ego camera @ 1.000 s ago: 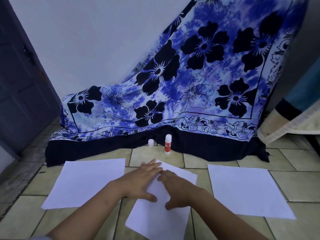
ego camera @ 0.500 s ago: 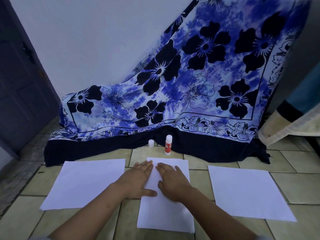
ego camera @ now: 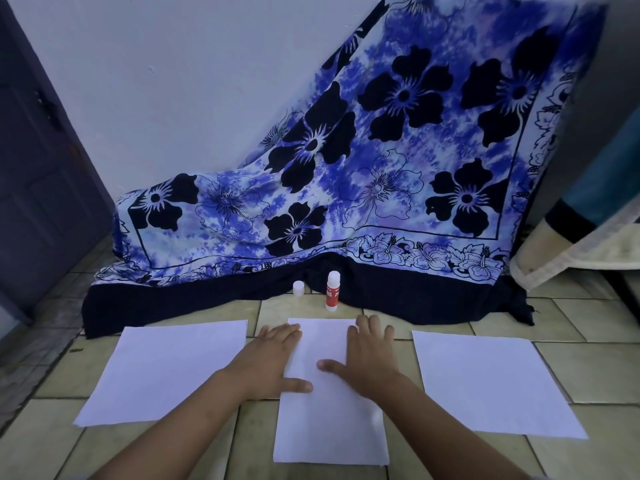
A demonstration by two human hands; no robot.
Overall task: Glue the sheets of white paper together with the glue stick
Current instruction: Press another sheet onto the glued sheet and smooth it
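Two outer sheets; glue stick and probable cap stand beyond.

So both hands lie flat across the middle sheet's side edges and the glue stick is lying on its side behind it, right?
Not quite. The head view shows the glue stick standing upright behind the middle sheet, not on its side. The left hand and right hand do lie flat across its side edges.

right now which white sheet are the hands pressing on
The middle sheet, in front of the glue stick: left hand and right hand lie flat on it. The left sheet and right sheet lie apart.
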